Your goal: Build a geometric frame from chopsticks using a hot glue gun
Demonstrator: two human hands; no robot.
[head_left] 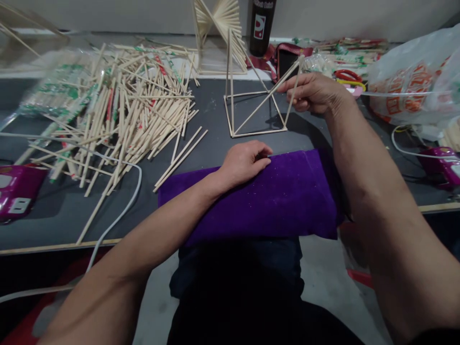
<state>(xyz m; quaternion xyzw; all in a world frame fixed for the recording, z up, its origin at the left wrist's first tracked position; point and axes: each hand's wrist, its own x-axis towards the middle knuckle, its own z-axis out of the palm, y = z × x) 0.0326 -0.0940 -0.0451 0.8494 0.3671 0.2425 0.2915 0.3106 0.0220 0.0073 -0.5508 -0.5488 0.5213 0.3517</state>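
A small open frame of thin wooden chopsticks (251, 133) stands on the grey table, with a square base and sticks rising from its corners. At its right side, my right hand (314, 93) has its fingers closed on a chopstick (293, 99) of the frame, near where two sticks meet at the top. My left hand (246, 163) lies on a folded purple cloth (266, 206) at the table's front edge, fingers loosely bent, thumb apart, nothing visible in it. Two loose chopsticks (183, 158) lie left of that hand, by the cloth's corner.
Loose chopsticks (143, 105) and wrapped packs (57, 88) crowd the left. Behind stand a twisted stick model (224, 24) and a dark bottle (261, 28). Pliers (348, 76), a plastic bag (413, 81) and a purple device (440, 165) are right; a white cable (125, 206) crosses the left.
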